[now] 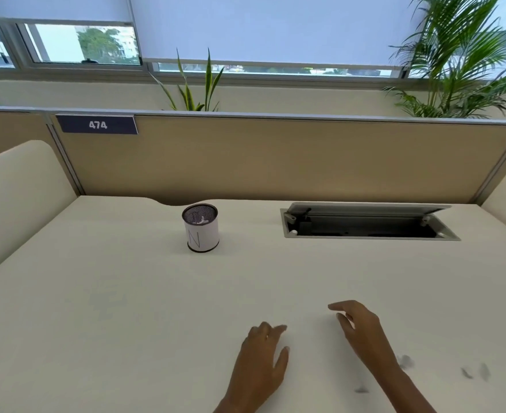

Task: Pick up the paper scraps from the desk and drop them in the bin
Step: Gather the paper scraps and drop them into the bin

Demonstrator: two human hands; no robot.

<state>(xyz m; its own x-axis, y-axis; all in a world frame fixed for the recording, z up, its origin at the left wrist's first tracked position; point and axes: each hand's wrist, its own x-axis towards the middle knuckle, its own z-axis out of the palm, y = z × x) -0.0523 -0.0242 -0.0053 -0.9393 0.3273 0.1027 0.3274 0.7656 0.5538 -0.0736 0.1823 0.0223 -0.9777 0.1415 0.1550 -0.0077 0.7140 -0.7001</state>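
A person's two bare hands rest low over a cream worktop (pixel 96 293) at desk 474, as its dark label (pixel 97 124) on the tan partition (pixel 275 162) reads. The left hand (pixel 260 362) lies palm down, its fingers (pixel 271 330) loosely spread and holding nothing, the thumb angled off to the right. The right hand (pixel 362 332) sits just beside it, fingers (pixel 339 307) slightly curled and apart, pointing toward the left hand, and likewise empty.

Well beyond the left fingertips and a little to their left stands the bin (pixel 200 227), a small upright mesh cup wrapped in white paper with the letter N on it. White paper scraps (pixel 199 220) show inside it, just below the rim. No scrap can be made out for certain on the worktop; a few grey smudges (pixel 405 361) lie behind and to the right of the right hand's fingers, beside the wrist, too blurred to identify.

Far ahead of the right fingers, a cable hatch (pixel 368 220) set into the worktop stands with its lid raised. Past the partition, a spiky potted plant (pixel 195 84) and a palm (pixel 460 61) rise before windows with lowered blinds (pixel 260 25).
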